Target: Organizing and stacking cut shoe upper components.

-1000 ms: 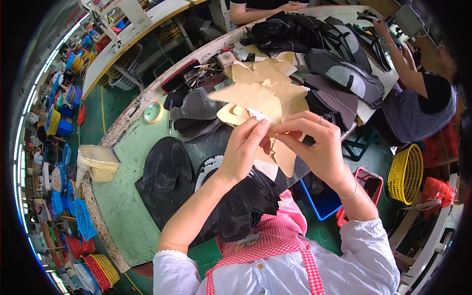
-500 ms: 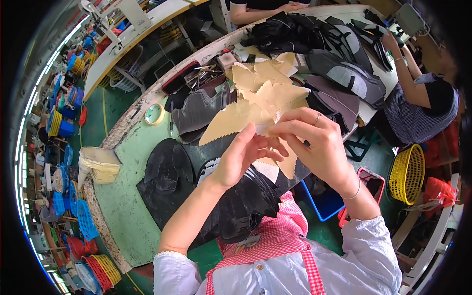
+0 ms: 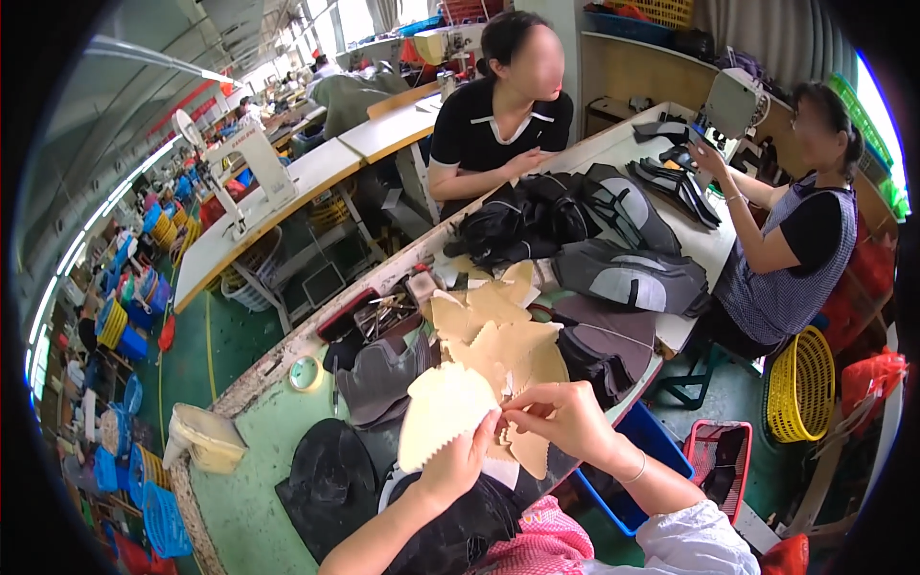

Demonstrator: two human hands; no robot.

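Observation:
My left hand [image 3: 454,470] grips a pale cream sheet piece [image 3: 447,407] with a zigzag-cut edge, thumb on its right side. My right hand [image 3: 571,422] is beside that edge, thumb and forefinger pinched together; whatever lies between them is too small to make out. Beyond both hands spreads a pile of tan zigzag-edged pieces [image 3: 498,345]. Under my left forearm is a stack of black cut pieces [image 3: 441,532]. Dark grey ribbed pieces [image 3: 379,379] lie left of the tan pile.
On the green tabletop [image 3: 240,489] are a tape roll [image 3: 306,374], a tub [image 3: 206,439] and a tool box [image 3: 369,321]. Black and grey shoe-upper pieces [image 3: 632,278] cover the far right. Two co-workers sit at the table's far side and right. A blue crate [image 3: 661,450] stands below.
My view has tilted up, bringing the co-workers more fully into sight. The cream piece is now raised in my left hand, its broad face showing. My right hand stays pinched close by.

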